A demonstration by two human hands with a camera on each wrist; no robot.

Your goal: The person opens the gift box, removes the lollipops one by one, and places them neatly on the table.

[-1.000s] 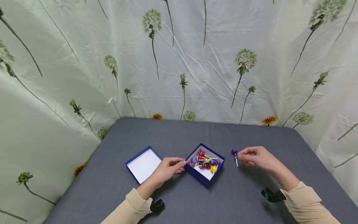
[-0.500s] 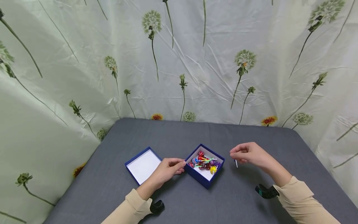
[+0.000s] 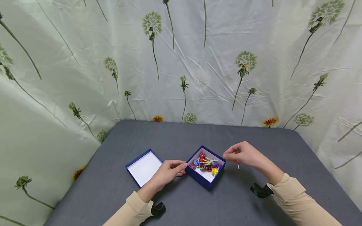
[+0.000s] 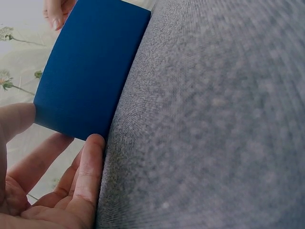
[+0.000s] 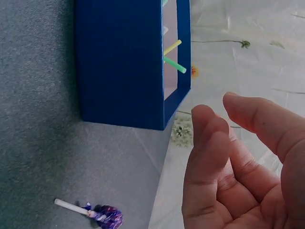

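Note:
A blue box (image 3: 200, 178) with a white inside holds several wrapped lollipops (image 3: 209, 167), red, purple, yellow and blue among them. My left hand (image 3: 166, 172) rests its thumb and fingertips against the box's left corner, the fingers nearly straight in the left wrist view. Beside the right corner hovers my right hand (image 3: 244, 153), thumb and forefinger apart with nothing between them in the right wrist view. Below it, a purple-wrapped lollipop (image 5: 106, 217) lies on the table; in the head view the hand hides all but the tip of its white stick.
Left of the box, a blue-rimmed lid (image 3: 145, 168) lies with its white inside up. Both stand on a grey cloth-covered table (image 3: 234, 201). A white curtain with printed dandelions (image 3: 215, 69) hangs behind and at the sides.
My right hand has moved left from beside the purple lollipop to the box's right corner, passing over the lollipop, which stays on the table. The left hand has kept its place.

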